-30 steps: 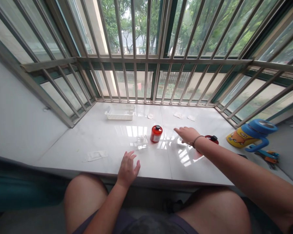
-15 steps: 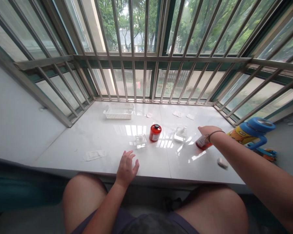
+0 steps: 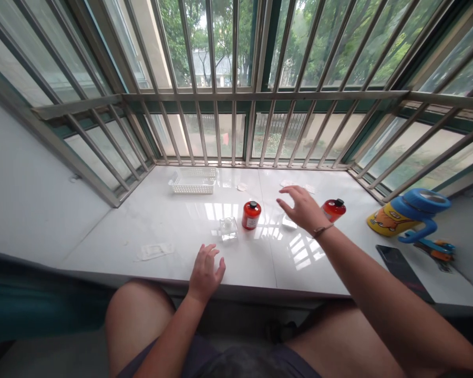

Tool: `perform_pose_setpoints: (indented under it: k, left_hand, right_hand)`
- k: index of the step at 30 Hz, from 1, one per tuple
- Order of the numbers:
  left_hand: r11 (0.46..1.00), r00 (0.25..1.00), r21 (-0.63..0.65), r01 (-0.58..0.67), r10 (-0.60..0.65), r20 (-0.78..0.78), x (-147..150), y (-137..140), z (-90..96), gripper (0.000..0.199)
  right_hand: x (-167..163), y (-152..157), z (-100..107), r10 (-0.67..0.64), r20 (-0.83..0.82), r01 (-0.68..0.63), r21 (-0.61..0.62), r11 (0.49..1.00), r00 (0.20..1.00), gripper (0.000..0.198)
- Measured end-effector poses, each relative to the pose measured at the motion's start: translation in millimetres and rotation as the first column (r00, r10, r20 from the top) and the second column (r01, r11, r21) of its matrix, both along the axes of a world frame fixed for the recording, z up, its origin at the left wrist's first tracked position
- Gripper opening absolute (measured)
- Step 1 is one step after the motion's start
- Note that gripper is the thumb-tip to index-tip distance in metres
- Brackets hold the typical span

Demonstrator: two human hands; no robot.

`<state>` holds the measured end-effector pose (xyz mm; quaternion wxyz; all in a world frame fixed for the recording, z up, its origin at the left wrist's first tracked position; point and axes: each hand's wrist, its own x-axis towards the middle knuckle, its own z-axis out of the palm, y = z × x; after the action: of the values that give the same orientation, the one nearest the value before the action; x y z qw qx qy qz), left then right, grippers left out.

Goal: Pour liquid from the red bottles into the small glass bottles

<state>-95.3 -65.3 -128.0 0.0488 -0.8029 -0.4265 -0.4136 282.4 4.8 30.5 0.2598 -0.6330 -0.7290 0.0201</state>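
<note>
My right hand [image 3: 301, 209] is open above the white ledge, fingers stretched to the left and nothing in them. Beneath it, partly covered, is a clear glass piece [image 3: 289, 223]. Just right of that wrist stands a red bottle with a black cap [image 3: 334, 210], its lower part hidden by the arm. A second red bottle [image 3: 252, 216] stands upright near the middle, with a white label. Beside it on the left sits a square clear glass bottle [image 3: 228, 229]. My left hand [image 3: 205, 270] hovers or rests near the front edge, fingers apart and holding nothing.
A white perforated basket [image 3: 193, 181] lies at the back left. Crumpled white scraps [image 3: 242, 187] and a flat wrapper [image 3: 155, 251] lie about. At right are a blue-and-yellow flask [image 3: 402, 212], a dark phone [image 3: 404, 270] and an orange-blue object [image 3: 437, 249]. Metal bars [image 3: 236, 96] close the back.
My right hand has let go of the right red bottle, which now stands upright, and moved left over the clear glass piece. The phone has come into view. My left hand stays put.
</note>
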Motion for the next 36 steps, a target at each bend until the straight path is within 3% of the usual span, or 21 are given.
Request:
perform_pose_setpoints:
  k: [2, 3, 7, 11, 16, 20, 24, 30, 36]
  left_hand:
    - [1.000, 1.000, 0.003, 0.000, 0.000, -0.002, 0.2, -0.1, 0.6, 0.031]
    - [1.000, 1.000, 0.008, -0.001, 0.002, -0.004, 0.4, -0.1, 1.1, 0.030]
    - [1.000, 1.000, 0.017, -0.016, 0.016, -0.004, 1.7, -0.9, 3.0, 0.030]
    - [1.000, 1.000, 0.021, -0.014, 0.014, -0.004, 1.9, -1.6, 3.9, 0.030]
    - [1.000, 1.000, 0.004, 0.000, 0.000, -0.010, 0.3, -1.6, 3.0, 0.030]
    - [1.000, 1.000, 0.007, 0.011, -0.011, -0.008, 0.0, -0.7, 0.6, 0.030]
    - [1.000, 1.000, 0.011, 0.011, -0.011, -0.007, 1.0, 1.0, -0.8, 0.029]
    - [1.000, 1.000, 0.009, 0.005, -0.005, -0.016, 1.9, 1.9, 0.7, 0.029]
    - [1.000, 1.000, -0.004, 0.014, -0.014, -0.008, 1.4, 1.9, -0.2, 0.028]
  right_hand:
    - [-35.2, 15.5, -17.3, 0.087, -0.323, -0.110, -0.054, 0.992, 0.942, 0.047]
    - [-51.5, 24.1, -26.8, 0.090, -0.377, -0.123, -0.065, 0.990, 0.922, 0.049]
    - [-103.0, 45.1, -59.2, 0.085, -0.495, -0.145, -0.084, 0.986, 0.865, 0.036]
    - [-124.9, 17.6, -74.6, 0.103, -0.576, -0.150, -0.034, 0.988, 0.811, 0.031]
    - [-93.4, -65.0, -81.5, 0.108, -0.601, -0.127, 0.011, 0.992, 0.792, 0.030]
    - [-44.3, -107.2, -90.5, -0.088, -0.526, 0.098, -0.009, 0.995, 0.846, 0.033]
    - [-23.8, -107.7, -102.0, -0.257, -0.527, 0.248, -0.089, 0.965, 0.810, 0.046]
    - [-44.0, -85.7, -112.9, -0.248, -0.533, 0.258, -0.057, 0.964, 0.809, 0.049]
    - [-51.7, -77.7, -121.8, -0.251, -0.579, 0.237, -0.101, 0.966, 0.776, 0.052]
